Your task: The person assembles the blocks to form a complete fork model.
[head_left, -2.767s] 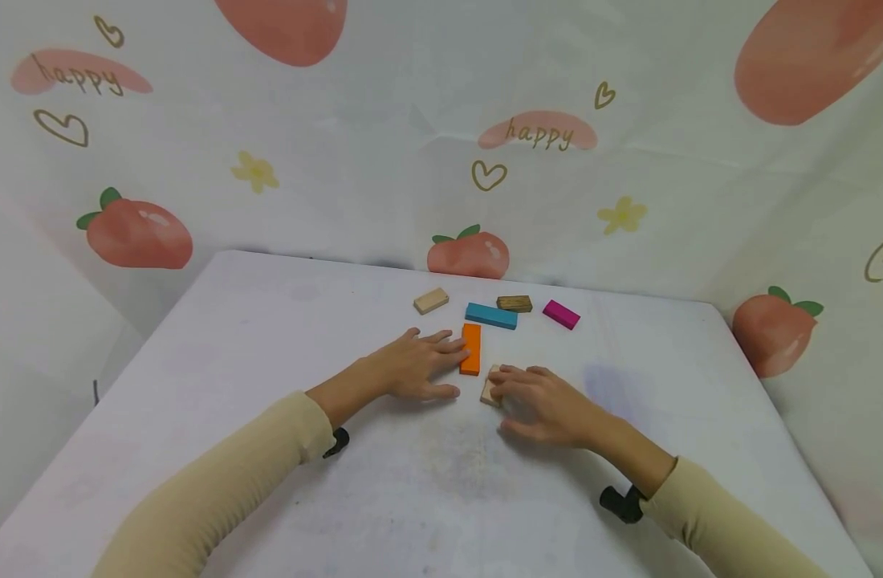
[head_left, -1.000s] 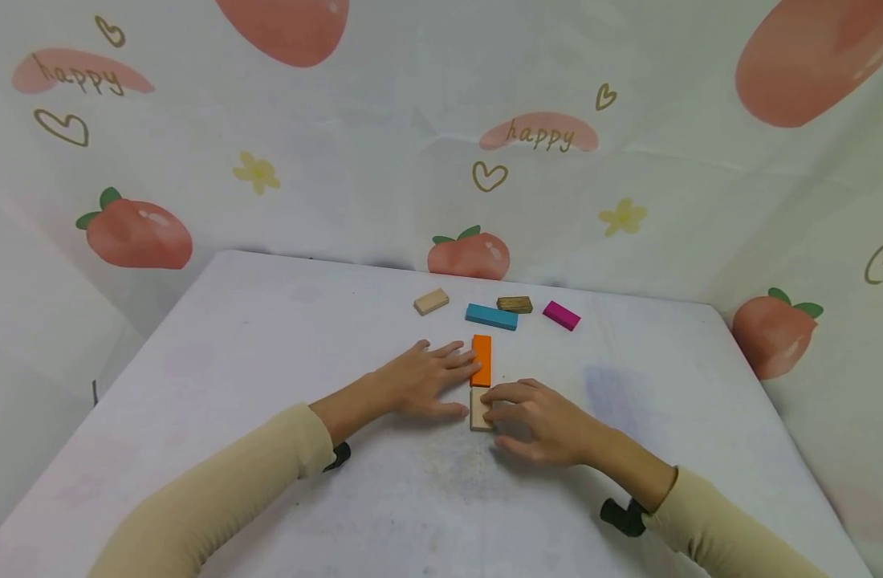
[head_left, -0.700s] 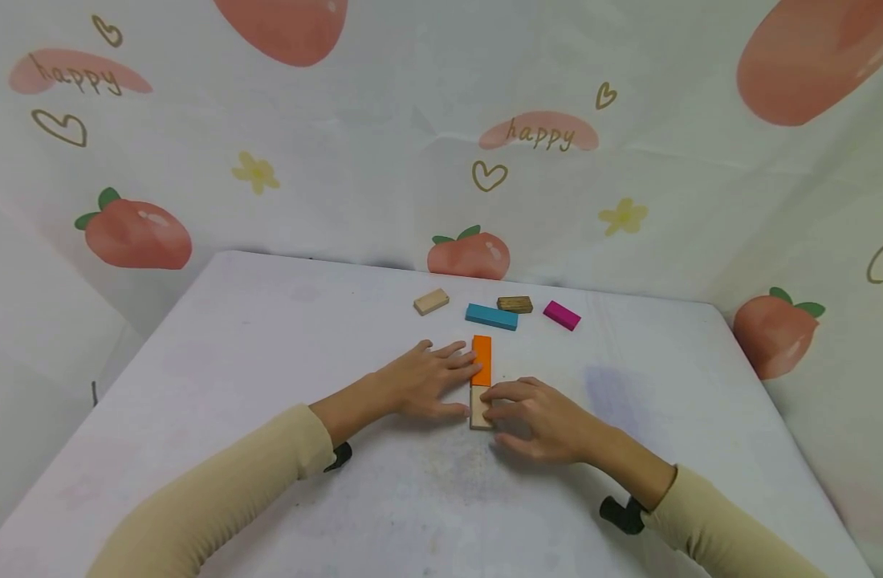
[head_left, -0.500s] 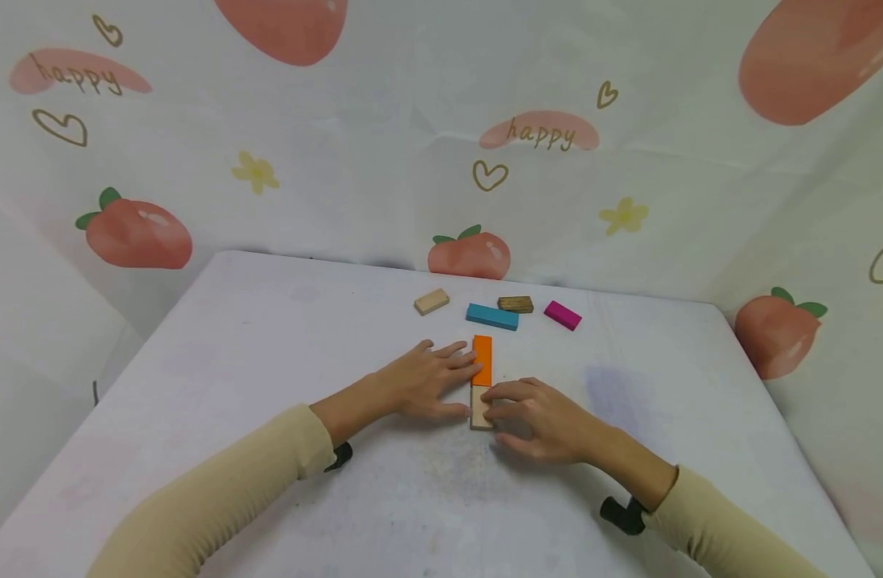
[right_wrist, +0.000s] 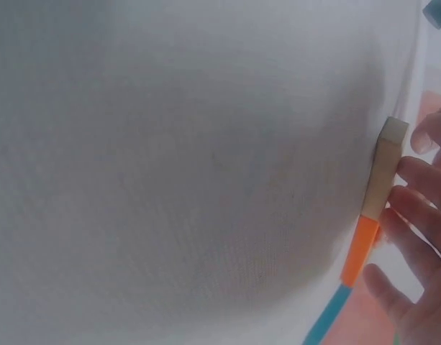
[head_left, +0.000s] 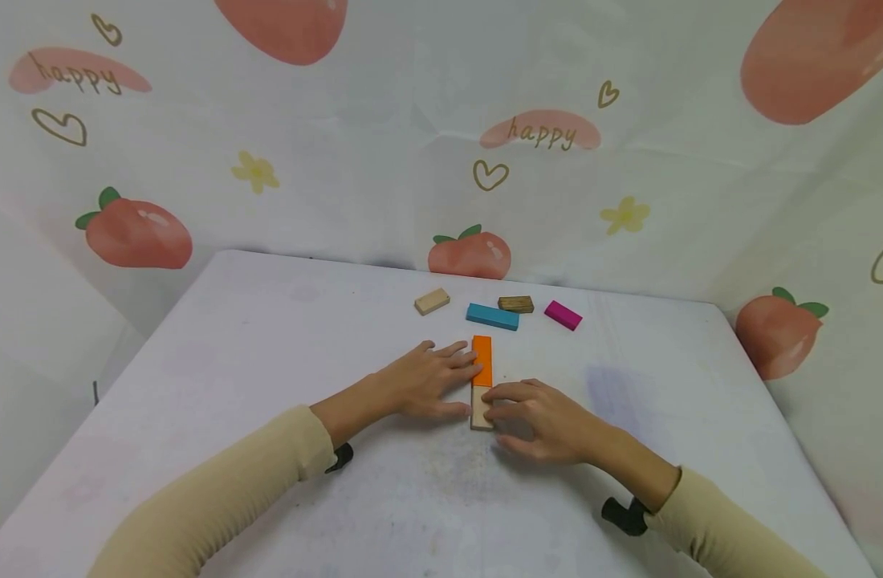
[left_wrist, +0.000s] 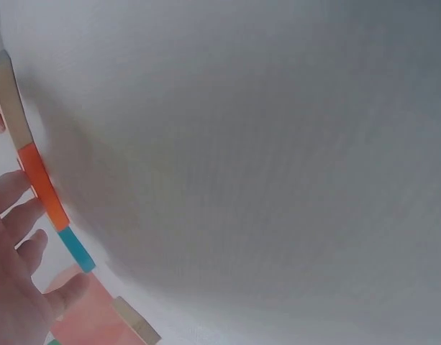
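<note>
On the white table, an orange wooden block [head_left: 485, 347] lies lengthwise, pointing away from me. A pale wooden block [head_left: 478, 411] continues the line at its near end, and their short ends meet. My left hand [head_left: 421, 382] is spread, with fingertips touching the orange block's left side and top; its thumb tip reaches the pale block's left edge. From the right, my right hand [head_left: 546, 421] rests its fingertips on the pale block. In the right wrist view, the right fingers [right_wrist: 418, 208] lie along the pale block [right_wrist: 382, 176], gently bent and not wrapped round it.
Behind the line lie a blue block [head_left: 492, 316], a brown grained block [head_left: 516, 304], a magenta block [head_left: 563, 315] and another pale block [head_left: 432, 302]. A white cloth with printed peaches [head_left: 470, 255] hangs behind the table [head_left: 304, 321].
Since the oldest frame, the orange block has slid slightly right and nearer, and the pale block has straightened and moved nearer, in line with it. Both hands stay almost still over the last second.
</note>
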A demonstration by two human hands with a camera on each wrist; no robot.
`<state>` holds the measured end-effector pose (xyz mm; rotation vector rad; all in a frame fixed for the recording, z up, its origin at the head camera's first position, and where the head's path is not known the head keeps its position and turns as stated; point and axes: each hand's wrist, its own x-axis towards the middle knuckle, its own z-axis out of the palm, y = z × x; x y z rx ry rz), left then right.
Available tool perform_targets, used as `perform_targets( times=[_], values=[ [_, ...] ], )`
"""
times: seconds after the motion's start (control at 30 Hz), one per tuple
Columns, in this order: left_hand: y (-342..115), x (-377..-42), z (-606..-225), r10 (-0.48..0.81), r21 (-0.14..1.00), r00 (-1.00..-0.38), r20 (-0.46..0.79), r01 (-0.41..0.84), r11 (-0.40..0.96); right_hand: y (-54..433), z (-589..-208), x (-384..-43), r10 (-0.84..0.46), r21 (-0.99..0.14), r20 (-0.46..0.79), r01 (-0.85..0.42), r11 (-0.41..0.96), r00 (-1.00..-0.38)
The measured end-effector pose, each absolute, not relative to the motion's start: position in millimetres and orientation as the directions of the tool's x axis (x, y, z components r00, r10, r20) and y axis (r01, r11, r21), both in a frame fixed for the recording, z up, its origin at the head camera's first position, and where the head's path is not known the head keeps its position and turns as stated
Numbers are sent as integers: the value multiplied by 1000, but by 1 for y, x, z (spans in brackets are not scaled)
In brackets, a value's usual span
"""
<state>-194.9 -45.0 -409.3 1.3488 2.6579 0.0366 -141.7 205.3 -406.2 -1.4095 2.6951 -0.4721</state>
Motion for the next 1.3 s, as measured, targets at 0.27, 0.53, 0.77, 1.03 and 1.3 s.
perform_targets(
  times=[0.27, 0.53, 0.77, 1.03, 1.3],
  values=[
    [-45, -194, -408, 806, 120, -578, -125, 798, 591, 205, -406, -140, -821, -280, 98, -807, 520, -563],
    [-44, -192, -409, 803, 123, -590, -84, 793, 596, 205, -404, -139, -821, -283, 79, -803, 525, -565],
    [-42, -191, -408, 794, 104, -604, -72, 787, 608, 206, -402, -139, -815, -301, 65, -790, 534, -576],
    [-40, -192, -410, 795, 72, -603, -60, 792, 606, 215, -397, -149, -752, -329, 41, -720, 611, -658],
    [-39, -192, -412, 790, 78, -608, -77, 786, 613, 230, -396, -175, -637, -318, 60, -619, 718, -769]
  ],
)
